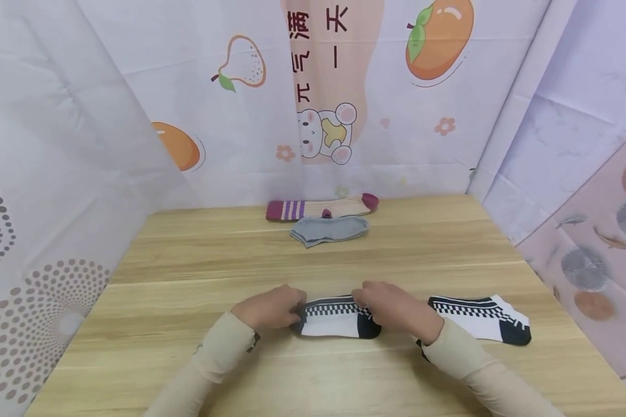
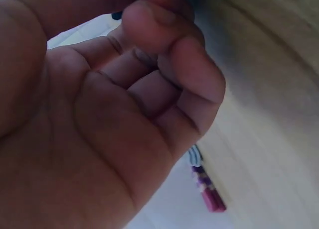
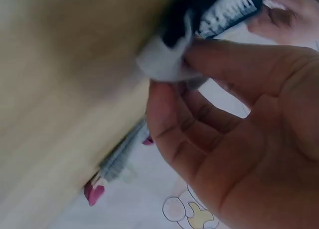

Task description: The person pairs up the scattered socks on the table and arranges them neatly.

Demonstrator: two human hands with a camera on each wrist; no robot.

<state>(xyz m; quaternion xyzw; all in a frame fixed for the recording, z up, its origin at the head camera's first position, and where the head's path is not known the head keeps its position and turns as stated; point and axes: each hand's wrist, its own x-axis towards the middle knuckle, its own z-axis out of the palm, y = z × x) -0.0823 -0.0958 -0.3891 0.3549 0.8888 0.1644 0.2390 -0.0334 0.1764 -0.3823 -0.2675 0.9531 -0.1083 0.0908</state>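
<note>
A black-and-white sock with a checkered band (image 1: pixel 330 328) lies sideways on the table between both hands. My left hand (image 1: pixel 272 307) pinches its dark left end; in the left wrist view the curled fingers (image 2: pixel 197 72) hide most of that contact. At the other end, my right hand (image 1: pixel 396 308) holds the sock near its dark toe. Close up in the right wrist view, a white bit of the sock (image 3: pixel 162 62) sits between thumb and forefinger. A matching sock (image 1: pixel 469 321) lies flat to the right, partly behind the right wrist.
Toward the back of the wooden table (image 1: pixel 203 260) lies a grey-blue sock (image 1: pixel 331 229). Just behind it is a cream sock with maroon ends and purple stripes (image 1: pixel 339 207). Printed curtains (image 1: pixel 188 63) hang behind the table and on both sides.
</note>
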